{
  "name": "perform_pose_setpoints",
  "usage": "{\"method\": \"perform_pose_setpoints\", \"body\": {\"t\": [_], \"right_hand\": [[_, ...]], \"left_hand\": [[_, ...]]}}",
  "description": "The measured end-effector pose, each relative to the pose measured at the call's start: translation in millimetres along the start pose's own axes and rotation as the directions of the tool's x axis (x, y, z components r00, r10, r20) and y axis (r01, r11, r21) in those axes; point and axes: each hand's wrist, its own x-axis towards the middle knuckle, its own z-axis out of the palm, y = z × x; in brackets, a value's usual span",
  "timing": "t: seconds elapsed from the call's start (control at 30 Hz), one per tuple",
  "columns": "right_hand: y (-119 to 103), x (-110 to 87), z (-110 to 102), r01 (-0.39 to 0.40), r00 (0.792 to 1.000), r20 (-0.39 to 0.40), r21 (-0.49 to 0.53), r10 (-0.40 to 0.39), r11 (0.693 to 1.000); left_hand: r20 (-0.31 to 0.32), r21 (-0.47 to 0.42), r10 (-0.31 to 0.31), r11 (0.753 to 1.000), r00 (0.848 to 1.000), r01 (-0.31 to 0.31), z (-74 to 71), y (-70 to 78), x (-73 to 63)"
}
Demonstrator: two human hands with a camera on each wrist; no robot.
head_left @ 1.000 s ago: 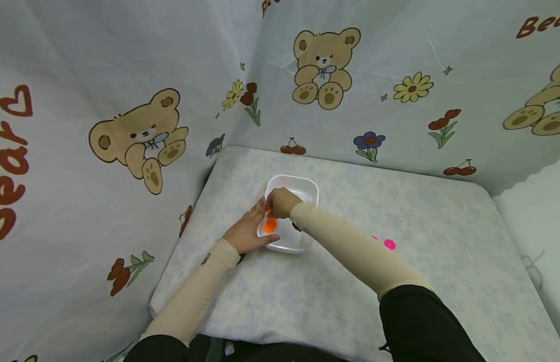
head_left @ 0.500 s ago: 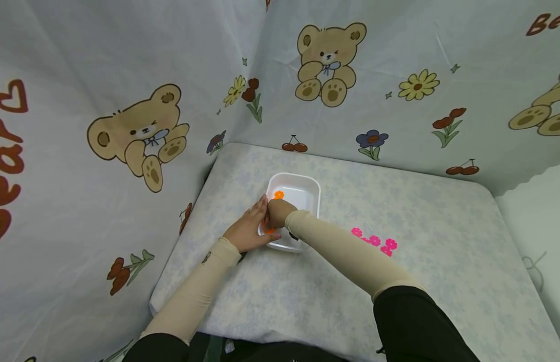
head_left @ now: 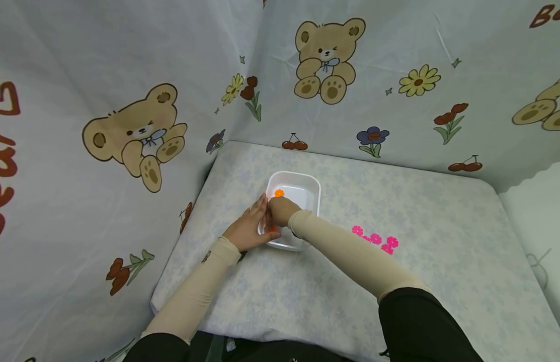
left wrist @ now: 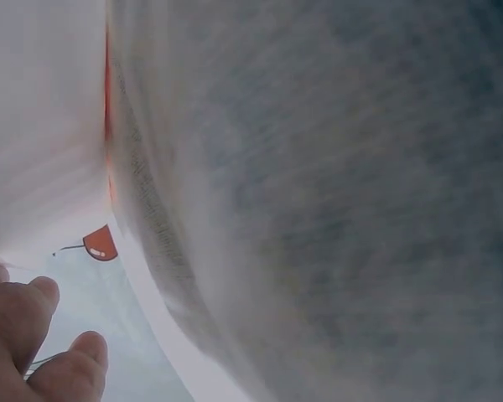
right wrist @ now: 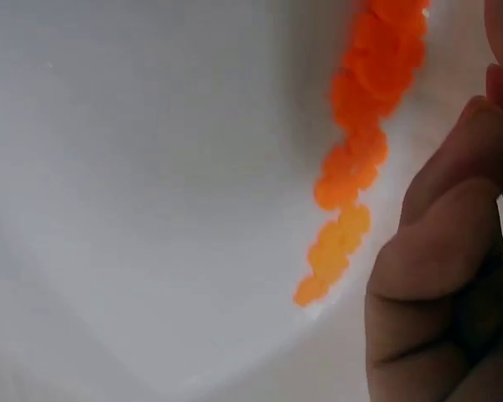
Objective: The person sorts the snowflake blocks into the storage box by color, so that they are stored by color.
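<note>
Beside R grip (head_left: 280,212) (curled, can't tell if holding), orange flowers (right wrist: 365,151) lie in tray (head_left: 303,195), L grip (head_left: 249,229) straight-fingered.

- The white tray (head_left: 302,195) in front of me: smooth, moulded-looking plastic, its inner surface glossy.
- The orange flower pieces (right wrist: 375,71) inside it: they look plastic to me, but they're too blurred for me to judge the finish.
- My table cover (head_left: 424,216): soft-looking matt cloth.
- My beige sleeves (head_left: 352,256): thin, smooth stretch fabric, lightly wrinkled.
- My black sleeves (head_left: 424,322): matt cloth.
- The printed curtain (head_left: 203,50): creased thin sheeting, cloth or plastic, I can't tell.
</note>
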Motion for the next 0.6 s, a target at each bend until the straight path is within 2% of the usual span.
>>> {"method": "perform_pose_setpoints", "body": {"t": [0.1,0.17,0.33,0.47,0.6], "right_hand": [[5,-16.5,-24,-0.005,1.0,-0.03,0.041,0.007,0.999],[18,-30.8,-41,-0.032,0.998,-0.057,0.059,0.035,0.998],[78,-73.4,-68,-0.116,0.984,-0.123,0.097,0.128,0.989],[126,-107.3,-69,-0.204,0.97,-0.109,0.131,0.218,0.97],[160,-131.9,-53,-0.281,0.956,-0.04,0.143,0.29,0.949]], "left_hand": [[0.012,0.007,-0.019,1.0,1.0,0.019,-0.5,-0.3,-1.7],[0.02,0.013,-0.035,0.999,0.999,0.035,-0.3,0.7,-1.3],[0.026,0.013,-0.052,0.999,0.998,0.052,1.2,4.1,-0.1],[0.022,0.012,-0.052,0.999,0.998,0.052,1.8,4.3,-0.1],[0.028,0.009,-0.058,0.998,0.998,0.058,2.6,4.3,0.4]]}}
